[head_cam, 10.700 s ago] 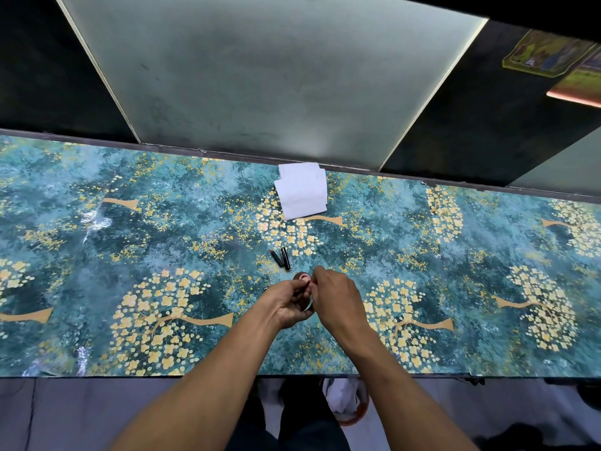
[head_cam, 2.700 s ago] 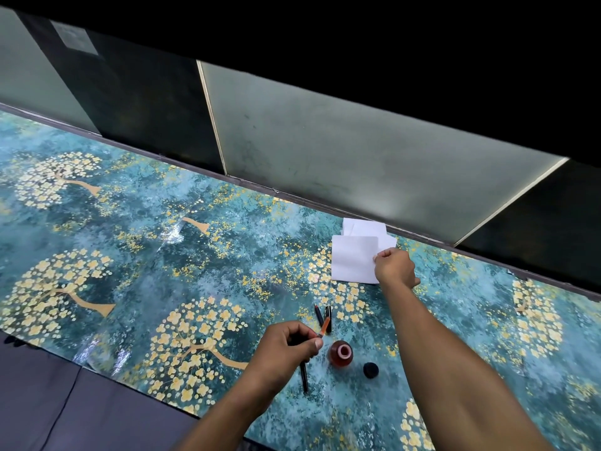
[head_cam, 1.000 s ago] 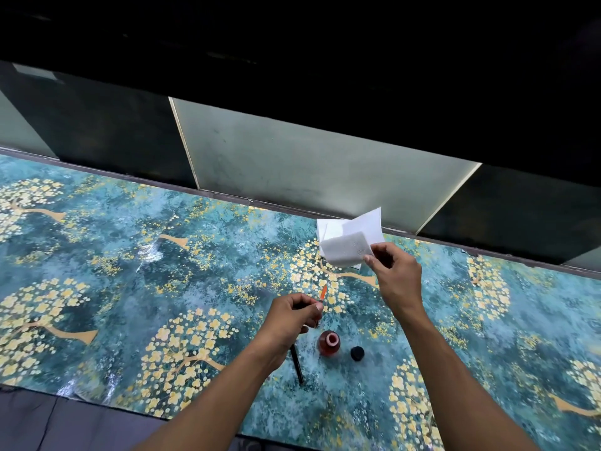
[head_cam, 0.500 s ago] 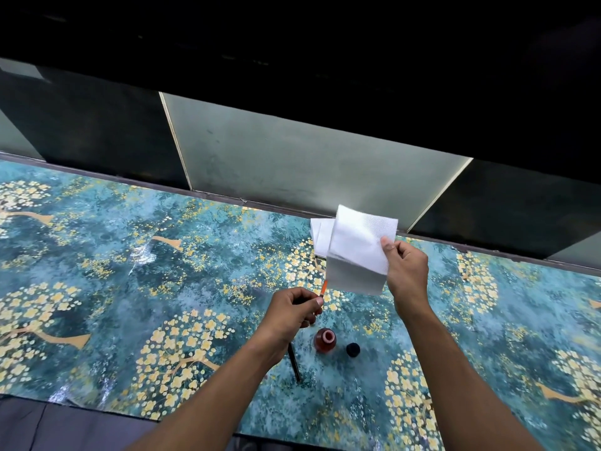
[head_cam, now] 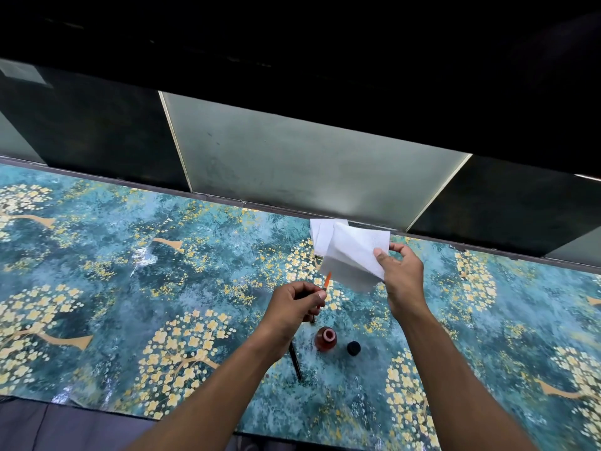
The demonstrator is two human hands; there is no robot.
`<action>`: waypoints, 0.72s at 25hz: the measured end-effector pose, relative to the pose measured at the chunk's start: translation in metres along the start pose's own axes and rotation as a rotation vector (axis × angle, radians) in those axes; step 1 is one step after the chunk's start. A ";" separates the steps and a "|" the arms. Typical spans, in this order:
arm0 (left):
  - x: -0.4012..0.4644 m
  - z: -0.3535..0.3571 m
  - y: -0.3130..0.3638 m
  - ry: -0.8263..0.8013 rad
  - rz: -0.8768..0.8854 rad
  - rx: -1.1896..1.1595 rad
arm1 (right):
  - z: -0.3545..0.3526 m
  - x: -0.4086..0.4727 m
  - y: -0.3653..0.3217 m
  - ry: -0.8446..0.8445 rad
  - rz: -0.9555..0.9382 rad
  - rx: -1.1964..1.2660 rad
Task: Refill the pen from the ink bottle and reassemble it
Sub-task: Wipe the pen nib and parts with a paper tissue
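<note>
Both bare forearms reach forward over the table. The left hand (head_cam: 294, 302) is curled into a loose fist, thumb and forefinger pinching a thin orange-tipped pen part (head_cam: 327, 280). The right hand (head_cam: 400, 275), raised higher, pinches a white tissue (head_cam: 353, 258).

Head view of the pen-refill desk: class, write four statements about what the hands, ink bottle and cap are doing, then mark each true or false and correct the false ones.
1. The right hand holds a white tissue. True.
2. The ink bottle has its cap screwed on. False: it stands open, with the black cap on the table beside it.
3. The left hand pinches a pen part with an orange tip. True.
4. The tissue is wrapped around the orange tip. False: it hangs beside it, apart.
</note>
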State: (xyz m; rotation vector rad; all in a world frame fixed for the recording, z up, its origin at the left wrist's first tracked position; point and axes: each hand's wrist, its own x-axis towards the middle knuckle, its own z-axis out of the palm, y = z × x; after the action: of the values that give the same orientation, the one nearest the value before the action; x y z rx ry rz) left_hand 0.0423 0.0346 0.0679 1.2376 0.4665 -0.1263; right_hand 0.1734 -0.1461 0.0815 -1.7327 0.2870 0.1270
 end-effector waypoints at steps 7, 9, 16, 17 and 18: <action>0.015 0.009 0.016 0.020 0.119 -0.027 | 0.009 -0.011 -0.004 -0.083 -0.011 0.110; 0.018 0.008 0.017 -0.003 0.143 -0.042 | 0.010 -0.014 -0.004 -0.163 0.001 0.087; 0.028 0.008 0.024 -0.032 0.202 -0.132 | 0.010 -0.030 -0.013 -0.473 0.163 0.177; 0.030 0.009 0.024 -0.030 0.206 -0.148 | 0.008 -0.031 -0.014 -0.518 0.172 0.175; 0.032 0.010 0.024 -0.023 0.203 -0.168 | 0.006 -0.031 -0.014 -0.569 0.176 0.160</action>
State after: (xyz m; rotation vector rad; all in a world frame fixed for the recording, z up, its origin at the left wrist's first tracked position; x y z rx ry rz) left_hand 0.0820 0.0385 0.0786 1.1102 0.3225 0.0705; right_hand 0.1472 -0.1339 0.1013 -1.4411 0.0258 0.6934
